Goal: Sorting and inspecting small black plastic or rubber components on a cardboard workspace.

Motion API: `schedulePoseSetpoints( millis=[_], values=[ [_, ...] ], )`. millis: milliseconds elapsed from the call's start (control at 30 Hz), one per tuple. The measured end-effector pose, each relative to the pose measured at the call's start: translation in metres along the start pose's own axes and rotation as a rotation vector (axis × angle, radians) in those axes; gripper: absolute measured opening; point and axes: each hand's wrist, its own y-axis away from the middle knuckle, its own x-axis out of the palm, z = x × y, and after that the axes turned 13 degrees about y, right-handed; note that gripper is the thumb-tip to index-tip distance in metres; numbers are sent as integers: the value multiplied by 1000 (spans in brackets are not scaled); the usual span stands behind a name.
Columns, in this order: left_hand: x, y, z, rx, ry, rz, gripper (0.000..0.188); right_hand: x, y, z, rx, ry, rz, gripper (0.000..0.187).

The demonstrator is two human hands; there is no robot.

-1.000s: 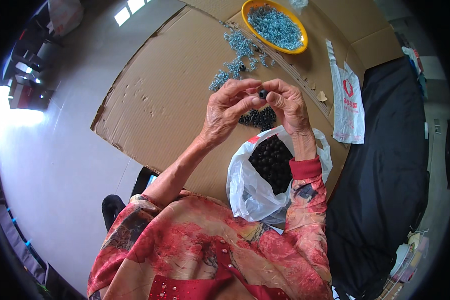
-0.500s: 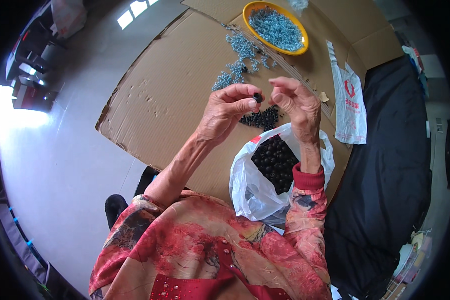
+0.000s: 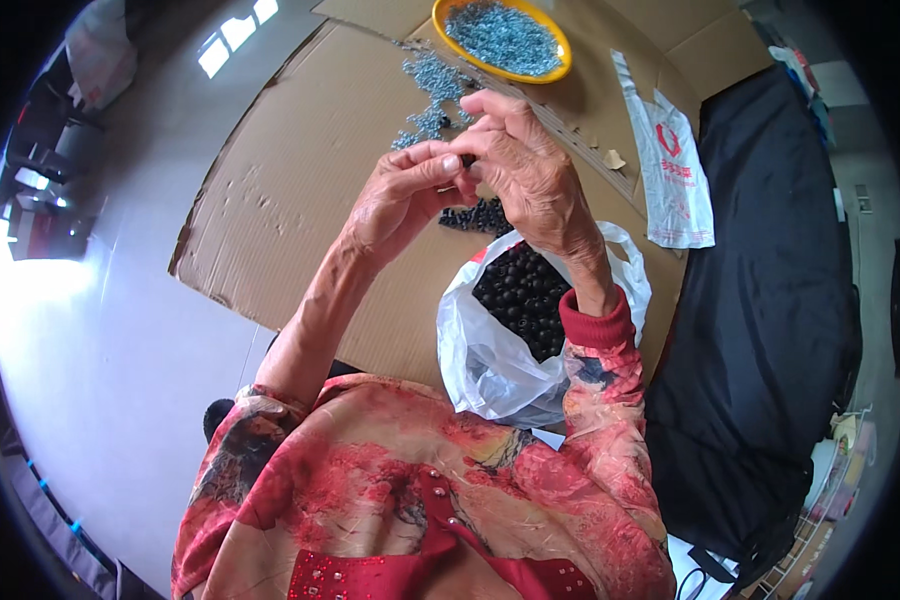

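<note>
Above the cardboard, my left hand [image 3: 395,205] pinches a small black round plastic piece [image 3: 467,160] between thumb and fingertips. Most of that piece is covered by fingers. My right hand [image 3: 535,175] meets it there, thumb and index finger closed at the piece, the other fingers bent above. Whatever the right fingertips pinch is hidden. Just below the hands lies a pile of small black pieces [image 3: 478,216]. Nearer to me, a white plastic bag [image 3: 475,365] stands open under my right forearm, filled with black round pieces [image 3: 520,300] that have holes.
A yellow bowl [image 3: 567,66] of small silvery-blue pieces [image 3: 500,38] stands at the far side. More silvery-blue pieces [image 3: 432,85] are scattered on the cardboard [image 3: 300,170]. A flat white bag with red print [image 3: 675,190] lies right, beside black cloth [image 3: 760,300].
My right hand has moved left to my left hand, and its fingertips now meet at the black piece, which was apart from them before. The whole view has shifted slightly.
</note>
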Motion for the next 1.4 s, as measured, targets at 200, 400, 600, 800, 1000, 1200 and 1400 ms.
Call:
schedulePoseSetpoints(
  millis=[200,400,600,800,1000,1200,1400],
  values=[
    [-16,5,0,98,71,-50,15,15,-6,-6,-10,48,-25,23],
    [-46,13,2,146,129,-65,19,56,35,-65,350,53,197,17],
    [-52,21,14,109,300,-66,20,96,49,-74,381,172,240,13],
    [-51,19,21,60,455,-21,22,99,44,-79,341,159,245,9],
    [-49,14,28,38,396,25,20,54,33,-47,698,-346,119,6],
    [-42,14,24,66,193,-34,21,26,15,-4,548,-432,78,7],
    [-34,13,28,64,35,-52,17,19,18,0,353,-144,79,5]
  ],
)
